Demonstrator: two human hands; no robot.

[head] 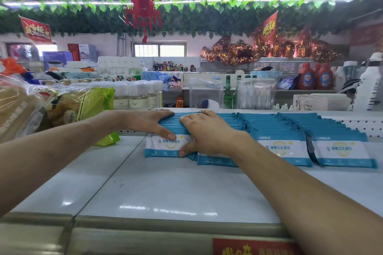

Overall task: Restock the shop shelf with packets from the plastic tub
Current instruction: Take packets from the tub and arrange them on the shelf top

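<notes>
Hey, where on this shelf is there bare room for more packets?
Bare shelf runs along the front, between the packet rows and the front lip. A smaller patch lies between the green bag and the leftmost row, where the left hand and right hand rest. Behind the rows it is crowded.

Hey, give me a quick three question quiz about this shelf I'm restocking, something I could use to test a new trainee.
1. How many rows of blue-and-white packets stand on the white shelf?
2. What lies just left of the packets? A) a green bag B) a shopping basket C) a stack of cans
3. True or false: the left hand and right hand are both lifted clear of the packets.
Key: 1. four; 2. A; 3. false, both rest on the leftmost rows.
</notes>
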